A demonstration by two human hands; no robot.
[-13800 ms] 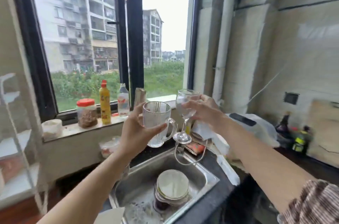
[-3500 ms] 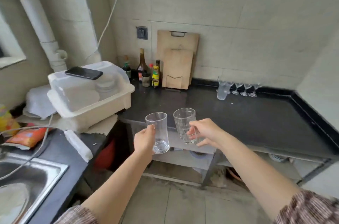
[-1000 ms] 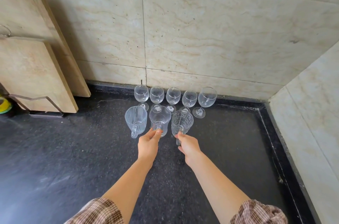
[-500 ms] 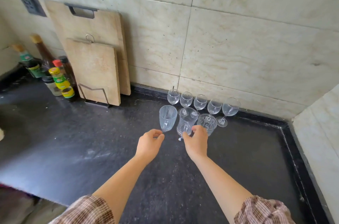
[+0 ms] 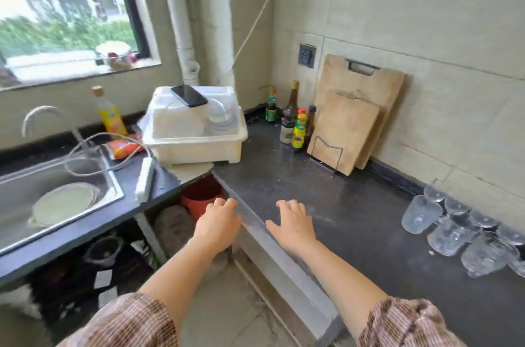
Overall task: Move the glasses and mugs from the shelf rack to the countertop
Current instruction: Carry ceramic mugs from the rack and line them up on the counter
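Note:
Several clear glasses and mugs (image 5: 454, 230) stand grouped at the far right of the dark countertop (image 5: 355, 221), close to the tiled wall. The nearest mug (image 5: 420, 213) is at the group's left end. My left hand (image 5: 217, 223) hovers just off the countertop's front edge, fingers apart, holding nothing. My right hand (image 5: 292, 223) is over the countertop's front part, also spread and holding nothing. Both hands are well to the left of the glassware. No shelf rack is in view.
Two wooden cutting boards (image 5: 349, 125) lean on the wall beside sauce bottles (image 5: 295, 125). A white dish box (image 5: 196, 127) with a phone (image 5: 189, 95) on top sits at the corner. A steel sink (image 5: 51, 193) with a faucet is at left, a power strip (image 5: 145, 176) beside it.
Both hands have let go of the mugs and drawn back from the group. The view has swung left, so the glassware now sits at the far right and the sink has come into sight.

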